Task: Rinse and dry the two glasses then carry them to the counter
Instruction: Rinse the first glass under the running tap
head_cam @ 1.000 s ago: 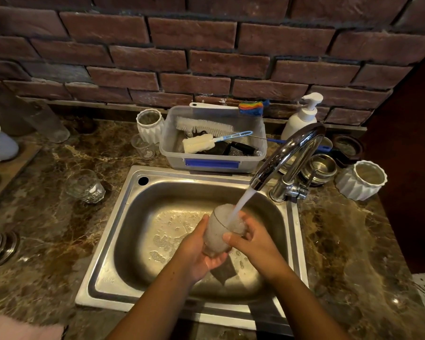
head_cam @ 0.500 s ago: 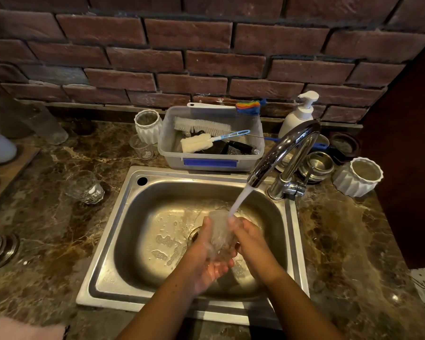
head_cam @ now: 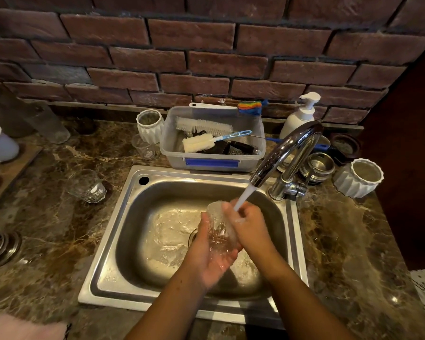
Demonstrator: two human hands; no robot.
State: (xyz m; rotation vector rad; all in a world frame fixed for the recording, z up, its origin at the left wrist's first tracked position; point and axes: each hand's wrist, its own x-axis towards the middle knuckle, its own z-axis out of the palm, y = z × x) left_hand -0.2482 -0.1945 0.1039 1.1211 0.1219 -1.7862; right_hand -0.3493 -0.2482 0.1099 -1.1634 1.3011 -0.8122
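On the marble desk left of the sink lies a second glass on its side. Over the basin the left hand cups a clear glass from below, fingers wrapped round it — the right hand is closed on its other side, under the tap stream.
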